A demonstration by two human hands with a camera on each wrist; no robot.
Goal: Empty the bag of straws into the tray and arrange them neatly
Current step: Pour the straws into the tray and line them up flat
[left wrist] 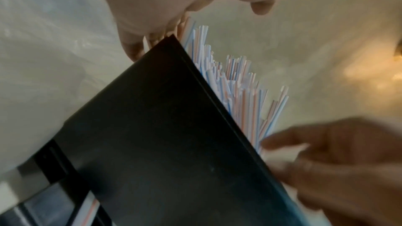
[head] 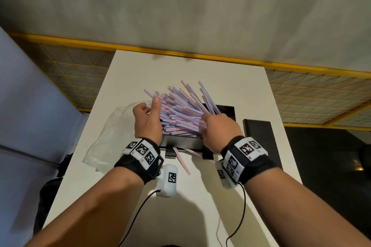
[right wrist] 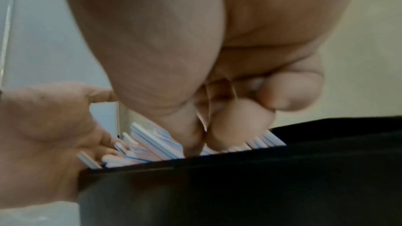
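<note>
My left hand (head: 147,120) rests on the left edge of the straws (head: 178,110), fingers curled, thumb up; whether it grips any I cannot tell. My right hand (head: 218,128) curls round straws at the right. They fan from the black tray (head: 180,142) at mid-frame; the bag (head: 108,132) lies left of it. No brand reads; only square codes on my wristbands (head: 246,149). White table (head: 200,72), yellow-edged floor behind.

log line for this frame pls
bag: emptied, left of tray | straws: piled, fanned | left hand, right hand: gathering pile | strays: on table
</note>
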